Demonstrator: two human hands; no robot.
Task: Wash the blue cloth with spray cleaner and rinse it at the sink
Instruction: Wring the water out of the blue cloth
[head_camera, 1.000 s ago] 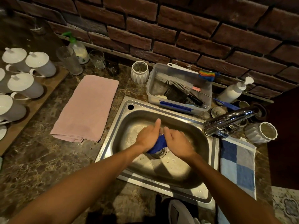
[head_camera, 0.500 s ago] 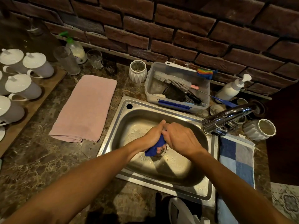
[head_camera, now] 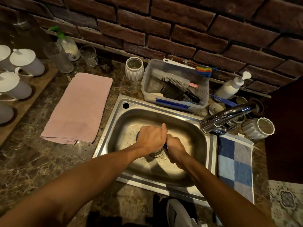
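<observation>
Blue cloth (head_camera: 165, 145) squeezed between both hands' curled fingers.

Pink towel (head_camera: 78, 107) on marble counter (head_camera: 32, 161)

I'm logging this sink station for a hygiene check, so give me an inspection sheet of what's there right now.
Surface: dark marbled counter around a steel sink, basin wet.
Job's things: blue cloth bunched between both hands over the drain; spray bottle by the wall.
Clutter: pink towel, checked towel, brush tub, glasses, lidded cups, pump bottle.
Grips: left hand and right hand both grip the cloth.
Cables: nothing seen.
Surroundings: brick wall; tap shows no water.
</observation>
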